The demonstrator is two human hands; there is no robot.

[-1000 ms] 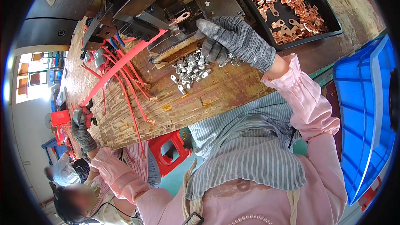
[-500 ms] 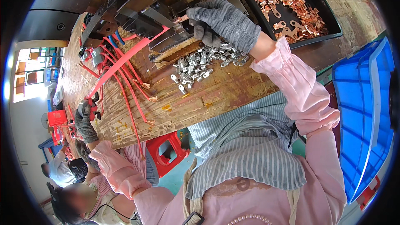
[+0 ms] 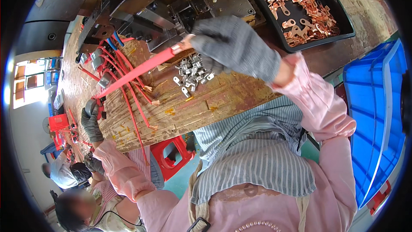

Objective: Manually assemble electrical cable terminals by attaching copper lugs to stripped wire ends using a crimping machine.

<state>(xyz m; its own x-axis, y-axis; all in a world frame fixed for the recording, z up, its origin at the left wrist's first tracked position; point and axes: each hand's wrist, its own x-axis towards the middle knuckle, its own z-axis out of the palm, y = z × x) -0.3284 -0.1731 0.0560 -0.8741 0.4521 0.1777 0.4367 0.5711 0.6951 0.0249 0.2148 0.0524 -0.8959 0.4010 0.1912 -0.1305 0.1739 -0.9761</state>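
A thick red cable [image 3: 141, 72] runs slantwise across the front of a dark metal press [image 3: 148, 19]. My right hand [image 3: 234, 45], in a grey knit glove, pinches the copper lug [image 3: 183, 44] on the cable's upper end, just in front of the press's tooling. At the bench's left side my gloved left hand [image 3: 92, 122] is closed around the lower part of the same cable; its fingertips are partly hidden. Below my right hand lies a pile of silver terminals [image 3: 193, 72], partly covered by it.
Several thinner red cables [image 3: 135, 99] with bare copper ends lie on the worn wooden bench [image 3: 184, 114]. A black tray [image 3: 315, 45] of copper lugs stands at the far right, above a blue crate [image 3: 373, 116]. A co-worker [image 3: 81, 208] sits at left near a red stool [image 3: 174, 157].
My right hand has drawn the lugged cable end out of the press tooling, toward me. The cable now lies lower and nearer, and my left hand has moved slightly.
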